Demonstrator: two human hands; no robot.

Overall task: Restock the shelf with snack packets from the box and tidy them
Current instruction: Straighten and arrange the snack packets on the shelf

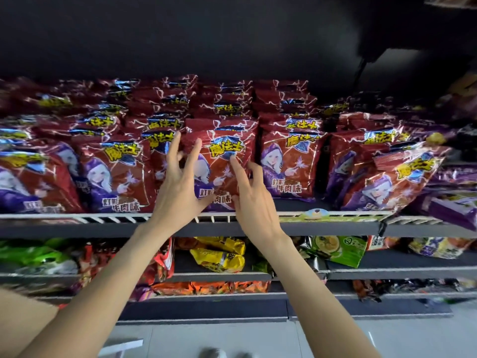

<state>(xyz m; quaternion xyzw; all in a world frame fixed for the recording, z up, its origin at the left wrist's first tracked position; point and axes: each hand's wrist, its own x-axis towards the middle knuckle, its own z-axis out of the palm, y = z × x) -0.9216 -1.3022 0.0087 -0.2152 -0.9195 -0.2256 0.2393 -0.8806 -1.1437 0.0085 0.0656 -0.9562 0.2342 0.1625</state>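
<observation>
Dark retail shelving unit, top shelf (77, 228) with a white wire front rail packed with rows of red snack packets, standing upright, several deep, purple-robed cartoon figure and yellow logo on each. Front-centre red packet (224, 156) stands at the rail between both hands. Left hand (178, 187) is raised against its left side, fingers spread and mostly straight, fingertips reaching up by the packet's top-left corner and the neighbouring packet, thumb across the packet's lower front; looks like touching rather than gripping, though contact is hard to confirm with the motion blur. Right hand (254, 200) lies on the packet's lower right, fingers loosely bent with tips on the front face, not closed round it. Far right packet (402, 177) of the same row leans tilted over purple packets (449, 205) beside it. Lower shelf (387, 272) holds mixed bags lying flat: green packets (33, 257) left, yellow packets (219, 257) centre, a green-labelled bag (338, 249) right. Below that, orange packets (211, 286) on the next tier. Pale floor (413, 339) at bottom.
</observation>
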